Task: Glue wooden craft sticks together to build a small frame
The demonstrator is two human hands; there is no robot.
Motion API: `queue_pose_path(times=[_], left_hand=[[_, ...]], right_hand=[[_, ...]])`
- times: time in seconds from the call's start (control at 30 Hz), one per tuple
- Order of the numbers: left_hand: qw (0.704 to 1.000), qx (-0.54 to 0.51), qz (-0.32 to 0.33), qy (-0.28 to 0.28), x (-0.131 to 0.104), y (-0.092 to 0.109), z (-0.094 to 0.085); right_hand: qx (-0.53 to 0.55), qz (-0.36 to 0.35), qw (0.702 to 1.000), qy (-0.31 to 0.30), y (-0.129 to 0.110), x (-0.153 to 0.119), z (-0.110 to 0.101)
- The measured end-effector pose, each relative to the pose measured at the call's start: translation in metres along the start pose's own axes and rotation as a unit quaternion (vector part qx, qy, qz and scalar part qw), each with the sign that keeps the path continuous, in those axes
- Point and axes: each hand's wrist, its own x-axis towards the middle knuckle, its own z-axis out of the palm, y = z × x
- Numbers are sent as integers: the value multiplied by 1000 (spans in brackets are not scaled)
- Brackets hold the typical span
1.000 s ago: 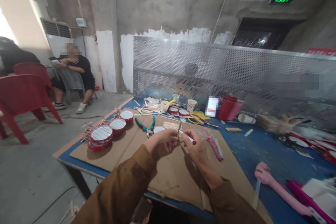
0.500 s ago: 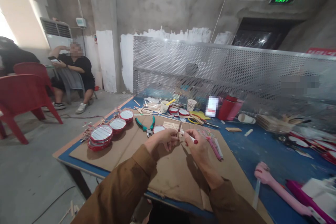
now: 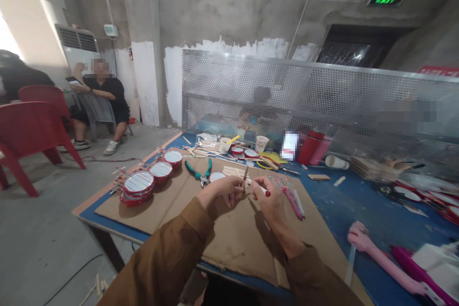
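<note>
Between the fingertips of my left hand (image 3: 226,191) a thin wooden craft stick (image 3: 245,175) stands nearly upright, its visible face dark reddish-brown. My right hand (image 3: 269,199) is closed around a marker pen (image 3: 264,190) with a white barrel and a red end. The marker points toward the stick; whether its tip touches is too small to tell. Both hands are above a cardboard sheet (image 3: 172,215). Just beyond my left hand lie a round red-rimmed piece (image 3: 217,176) with a white top and several pale craft sticks (image 3: 231,170).
Green-handled cutting pliers (image 3: 194,171) lie left of my hands, with several red-rimmed round pieces (image 3: 139,181) farther left. Pink pens (image 3: 294,203) lie right. Paper cups (image 3: 261,143) and a red bottle (image 3: 310,147) stand behind. A pink glue gun (image 3: 383,258) is front right. A person (image 3: 103,91) sits far left.
My right hand has drawn very slightly to the right, away from the stick. My left hand holds its place with the stick. The seated person's raised arm has shifted.
</note>
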Motion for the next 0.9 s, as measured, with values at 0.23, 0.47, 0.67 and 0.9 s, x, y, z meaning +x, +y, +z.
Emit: queue_pose_path(times=[0.23,0.47,0.67,0.9], left_hand=[[1000,-12,6,-7,-4,5,0],[1000,2,-1,6,-11,12,2],[1000,-1,2,3,-8,9,2],[1000,-5,9,-6,-6,6,1]], right_hand=[[-23,-12,1000,-8,0,-1,0],[-18,-8,1000,-4,0,0,1],[-10,-4,1000,-8,2,0,1],[-8,-10,1000,-9,1,0,0]])
